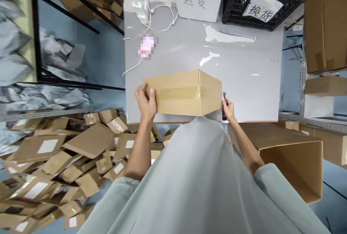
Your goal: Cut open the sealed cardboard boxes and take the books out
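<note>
A taped cardboard box (pixel 176 94) rests at the front edge of the grey-white table (pixel 249 82), close to my body. My left hand (pixel 146 100) grips its left end, with the thumb on the near face and the fingers behind the edge. At the box's right end, my right hand (pixel 228 108) is closed around a black and red cutter (pixel 224 107). The cutter is upright beside the box's right side. A strip of tape runs along the face of the box and folds over its right corner.
At the back stand a white bin (pixel 196 0) and a black crate (pixel 230 8). White cables (pixel 170 15) and a blurred pink item (pixel 147 46) lie at the left. Many boxes (pixel 89 140) are heaped lower left; a large open carton (pixel 292 165) stands lower right.
</note>
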A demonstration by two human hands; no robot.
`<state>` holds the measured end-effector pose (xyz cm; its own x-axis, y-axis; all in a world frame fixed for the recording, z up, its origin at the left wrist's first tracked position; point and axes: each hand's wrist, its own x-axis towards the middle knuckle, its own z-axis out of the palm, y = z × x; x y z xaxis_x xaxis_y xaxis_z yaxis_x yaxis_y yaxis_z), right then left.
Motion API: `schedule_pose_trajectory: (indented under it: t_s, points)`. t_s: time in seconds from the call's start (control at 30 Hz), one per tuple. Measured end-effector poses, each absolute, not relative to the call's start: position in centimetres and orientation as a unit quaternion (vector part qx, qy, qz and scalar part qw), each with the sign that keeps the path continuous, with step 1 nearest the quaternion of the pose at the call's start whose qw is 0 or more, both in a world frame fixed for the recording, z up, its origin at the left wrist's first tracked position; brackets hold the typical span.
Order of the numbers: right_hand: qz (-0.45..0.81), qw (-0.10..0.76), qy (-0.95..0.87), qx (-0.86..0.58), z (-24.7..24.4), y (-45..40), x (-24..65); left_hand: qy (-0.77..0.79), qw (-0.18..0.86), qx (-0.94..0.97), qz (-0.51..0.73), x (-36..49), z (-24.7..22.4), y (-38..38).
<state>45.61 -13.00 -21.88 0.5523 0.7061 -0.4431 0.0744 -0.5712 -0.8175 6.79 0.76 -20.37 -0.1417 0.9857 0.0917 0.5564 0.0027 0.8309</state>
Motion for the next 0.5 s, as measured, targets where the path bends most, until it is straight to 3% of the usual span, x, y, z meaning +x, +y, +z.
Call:
schedule_pose_trajectory:
  t_s: [0.2,0.5]
  points:
    - [0.311,0.449,-0.225,-0.807,-16.2,-13.4,41.4,0.709,0.356,0.454,0.405,5.2,-22.9,3.0]
    - [0.147,0.392,-0.306,-0.855,-7.1,-15.5,44.0,0.628,0.595,0.392,0.313,15.3,-27.2,0.6]
